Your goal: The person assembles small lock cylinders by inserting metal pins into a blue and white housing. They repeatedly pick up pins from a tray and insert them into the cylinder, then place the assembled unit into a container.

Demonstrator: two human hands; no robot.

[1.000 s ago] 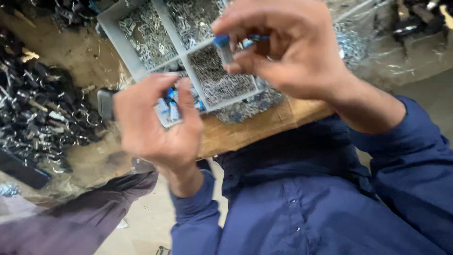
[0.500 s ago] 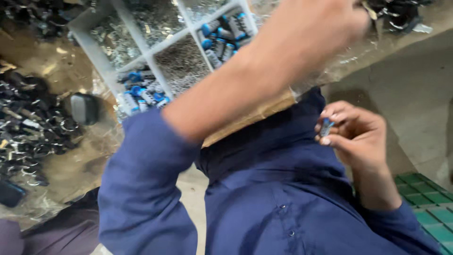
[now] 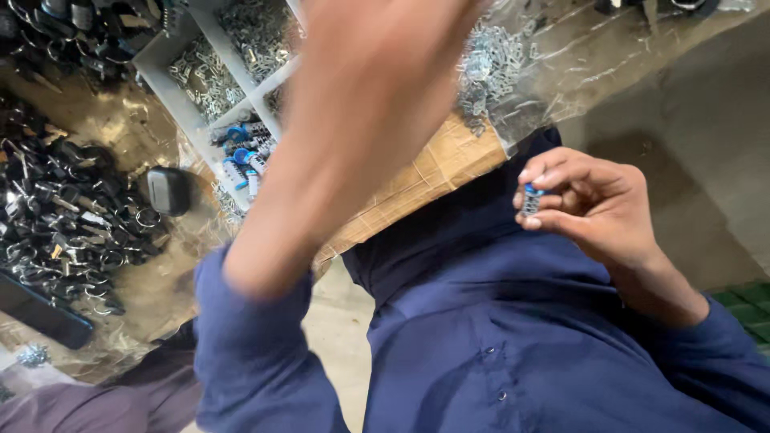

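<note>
Blue-capped metal piece [image 3: 531, 200] sits pinched in the right hand's [image 3: 597, 204] fingertips; left hand's grip cannot be told.

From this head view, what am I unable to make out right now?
- Left hand: cut off by the top edge; only the blurred left forearm shows.
- Divided tray: its right compartments hidden behind that forearm.
- Small blue-capped part in the right hand: too small, half covered by fingers.

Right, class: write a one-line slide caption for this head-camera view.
Right hand pinches a small blue-capped part; left forearm reaches over the compartment tray.
</note>
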